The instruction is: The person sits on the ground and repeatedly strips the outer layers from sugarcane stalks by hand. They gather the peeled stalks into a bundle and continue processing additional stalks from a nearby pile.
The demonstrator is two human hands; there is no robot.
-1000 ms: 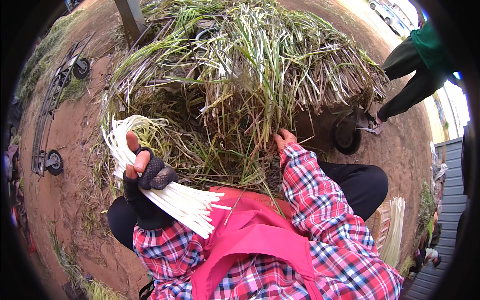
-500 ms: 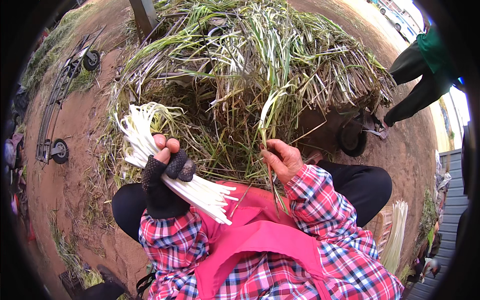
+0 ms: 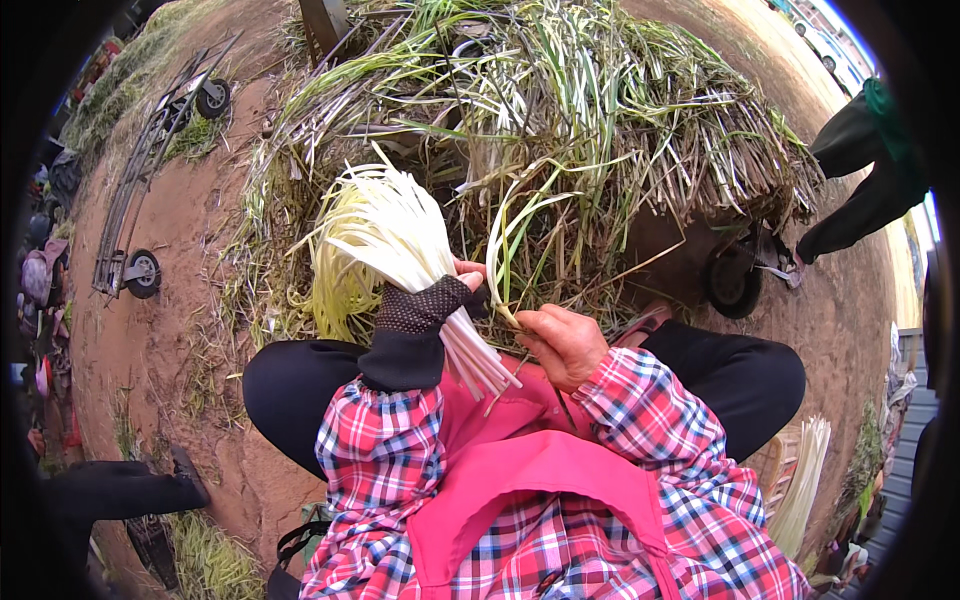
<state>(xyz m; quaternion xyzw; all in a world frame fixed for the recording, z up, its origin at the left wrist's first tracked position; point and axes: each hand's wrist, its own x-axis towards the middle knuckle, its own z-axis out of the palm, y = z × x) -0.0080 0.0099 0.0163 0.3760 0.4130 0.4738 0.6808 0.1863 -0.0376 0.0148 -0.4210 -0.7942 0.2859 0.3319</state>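
Many pale stalks (image 3: pixel 400 225) fill your curled left hand (image 3: pixel 425 308); your right hand (image 3: pixel 562 345), nearly closed, pinches one leafy shoot (image 3: pixel 503 300). Both seem light, bendable, easily bruised: hold lower stems gently.

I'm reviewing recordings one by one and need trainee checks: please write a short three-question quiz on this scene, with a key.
1. Which hand holds the white bundle?
2. True or false: the right hand pinches a leafy yellow-green stalk.
3. The apron worn over the plaid shirt is: a) blue, b) pink, c) green.
Key: 1. The left hand. 2. True. 3. b.
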